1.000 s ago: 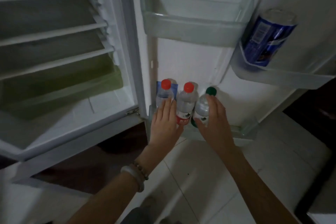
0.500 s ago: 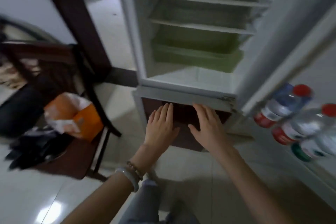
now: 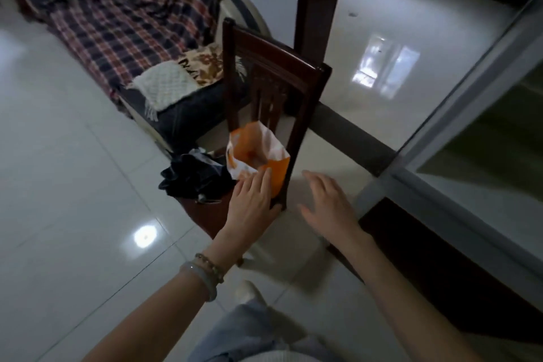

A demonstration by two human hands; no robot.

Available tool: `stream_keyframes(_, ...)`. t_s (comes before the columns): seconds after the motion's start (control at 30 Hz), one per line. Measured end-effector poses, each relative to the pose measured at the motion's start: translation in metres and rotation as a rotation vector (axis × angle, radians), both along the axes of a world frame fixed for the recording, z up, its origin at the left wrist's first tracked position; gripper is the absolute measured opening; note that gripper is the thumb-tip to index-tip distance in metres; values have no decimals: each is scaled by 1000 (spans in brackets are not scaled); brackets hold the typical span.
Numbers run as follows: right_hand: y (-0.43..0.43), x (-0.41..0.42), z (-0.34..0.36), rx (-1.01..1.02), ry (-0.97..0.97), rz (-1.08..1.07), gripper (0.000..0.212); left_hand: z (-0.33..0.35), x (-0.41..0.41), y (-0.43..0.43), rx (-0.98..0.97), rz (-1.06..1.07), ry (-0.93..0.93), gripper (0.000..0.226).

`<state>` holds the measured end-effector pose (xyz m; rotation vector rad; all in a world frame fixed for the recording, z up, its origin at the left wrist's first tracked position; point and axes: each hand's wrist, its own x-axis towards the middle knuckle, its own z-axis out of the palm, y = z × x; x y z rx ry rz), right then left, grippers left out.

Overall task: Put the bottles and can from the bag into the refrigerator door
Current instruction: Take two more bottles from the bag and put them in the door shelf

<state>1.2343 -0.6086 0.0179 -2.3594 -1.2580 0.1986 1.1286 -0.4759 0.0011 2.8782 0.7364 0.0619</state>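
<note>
An orange and white bag (image 3: 258, 153) stands open on the seat of a dark wooden chair (image 3: 273, 76). My left hand (image 3: 252, 203) is spread flat in front of the bag's lower edge, holding nothing. My right hand (image 3: 329, 200) hovers to the right of the chair with fingers apart and empty. The refrigerator body (image 3: 482, 132) shows only as its grey edge at the right. The door shelves, the bottles and the can are out of view. What lies inside the bag is hidden.
A crumpled black bag (image 3: 194, 176) lies on the chair seat left of the orange one. A daybed with a plaid blanket (image 3: 138, 15) stands behind the chair. A dark wooden post (image 3: 317, 0) rises beyond it. Glossy white floor tiles (image 3: 73, 185) surround the chair.
My view has swung left from the refrigerator door to the chair. Both hands left the bottles on the door shelf and moved, empty, toward the orange bag.
</note>
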Motion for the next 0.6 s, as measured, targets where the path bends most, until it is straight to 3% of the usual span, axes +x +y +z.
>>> stream_keyframes(0.3,132,44,-15,-16,129,61,60,-19,9,117,-22,132,15,76)
stream_keyframes(0.6,232,125,-99,-172,306,32,53,-72,70,204,-39,188,174,72)
